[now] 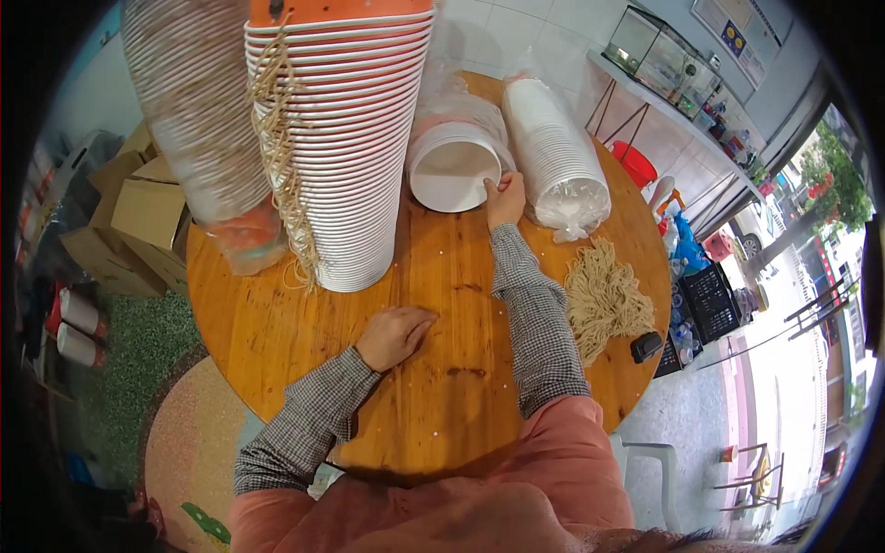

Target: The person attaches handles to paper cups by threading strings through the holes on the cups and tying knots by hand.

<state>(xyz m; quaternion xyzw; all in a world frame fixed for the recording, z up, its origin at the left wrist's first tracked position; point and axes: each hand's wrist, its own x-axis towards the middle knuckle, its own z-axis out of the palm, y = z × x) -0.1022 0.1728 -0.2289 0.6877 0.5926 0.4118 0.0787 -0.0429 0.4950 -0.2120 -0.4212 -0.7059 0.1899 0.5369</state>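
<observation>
My right hand (505,198) reaches forward and pinches the rim of a white paper bucket (447,175), which lies on its side with its mouth toward me. Plastic wrap covers what lies behind it. My left hand (396,336) rests on the table with its fingers curled closed, and nothing shows in it. Ahead of it stands a tall stack of nested paper buckets (355,184), white-rimmed with an orange one on top. Beige cords (277,157) hang down the stack's left side. A bundle of similar cords (608,295) lies right of my right forearm.
A bagged stack of white containers (558,152) lies to the right on the round wooden table (452,405). Another wrapped stack (189,111) rises at far left, near cardboard boxes (147,217). A small black object (646,347) sits by the right edge. Beyond are a red bucket (633,164) and a glass tank (664,60).
</observation>
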